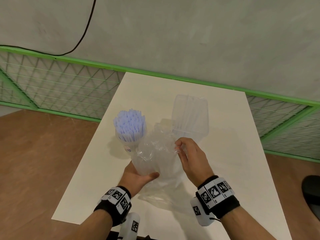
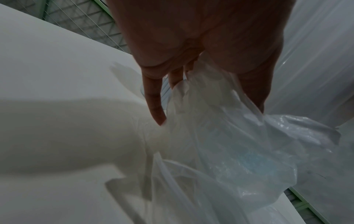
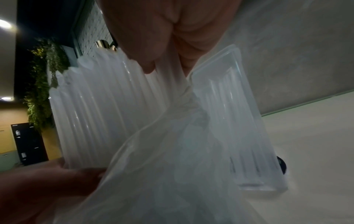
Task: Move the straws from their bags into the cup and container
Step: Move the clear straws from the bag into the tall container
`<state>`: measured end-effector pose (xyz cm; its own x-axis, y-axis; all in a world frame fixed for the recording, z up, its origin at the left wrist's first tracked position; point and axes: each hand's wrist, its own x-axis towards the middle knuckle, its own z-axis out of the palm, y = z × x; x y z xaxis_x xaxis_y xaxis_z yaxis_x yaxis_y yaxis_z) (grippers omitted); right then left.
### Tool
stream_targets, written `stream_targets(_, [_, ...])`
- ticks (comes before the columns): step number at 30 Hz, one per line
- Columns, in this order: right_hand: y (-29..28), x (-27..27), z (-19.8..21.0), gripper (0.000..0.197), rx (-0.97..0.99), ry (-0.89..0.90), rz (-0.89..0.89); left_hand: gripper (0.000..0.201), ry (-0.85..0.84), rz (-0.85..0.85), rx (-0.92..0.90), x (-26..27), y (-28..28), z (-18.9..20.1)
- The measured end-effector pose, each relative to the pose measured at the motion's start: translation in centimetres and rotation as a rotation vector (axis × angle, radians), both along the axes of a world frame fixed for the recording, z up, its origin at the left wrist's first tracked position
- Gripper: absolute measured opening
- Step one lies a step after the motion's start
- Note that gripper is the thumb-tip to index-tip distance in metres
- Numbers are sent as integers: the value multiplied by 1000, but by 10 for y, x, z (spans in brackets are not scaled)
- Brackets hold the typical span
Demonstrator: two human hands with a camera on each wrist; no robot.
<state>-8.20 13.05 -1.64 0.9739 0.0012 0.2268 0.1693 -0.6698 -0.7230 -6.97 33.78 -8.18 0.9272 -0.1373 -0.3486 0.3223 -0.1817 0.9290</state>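
Observation:
A clear cup (image 1: 129, 144) full of pale blue straws (image 1: 129, 123) stands on the white table (image 1: 225, 161), left of centre. Behind my right hand stands a clear container (image 1: 189, 116) (image 3: 239, 121) with its lid up. My left hand (image 1: 138, 175) (image 2: 155, 106) grips the lower part of a clear plastic bag (image 1: 152, 153) (image 2: 229, 144) (image 3: 172, 151) that holds a bundle of clear straws (image 3: 107, 113). At the bag's crumpled upper edge, my right hand (image 1: 179, 148) (image 3: 153, 68) pinches the plastic. The straws stand upright between the cup and the container.
More clear plastic (image 1: 155, 196) lies on the table under my wrists. A green mesh fence (image 1: 69, 87) runs along the far side, with a black cable (image 1: 86, 32) on the wall. A dark object (image 1: 311, 193) sits on the wooden floor to the right.

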Motion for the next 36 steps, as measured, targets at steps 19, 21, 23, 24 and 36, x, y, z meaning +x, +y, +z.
stream_targets(19, [-11,28,60,23,-12,-295,-197,60,2,-16,33,3,-2,0])
stream_targets(21, [-15,32,71,24,9,-380,-199,60,0,-14,33,3,-2,0])
stream_targets(23, [-23,37,91,24,66,-449,-221,60,4,-10,36,3,-1,1])
stream_targets(24, [-29,39,105,24,110,-478,-232,60,5,-9,41,3,-1,0])
stream_targets(36, [-113,132,161,19,263,-561,-302,56,-2,-11,76,5,-1,2])
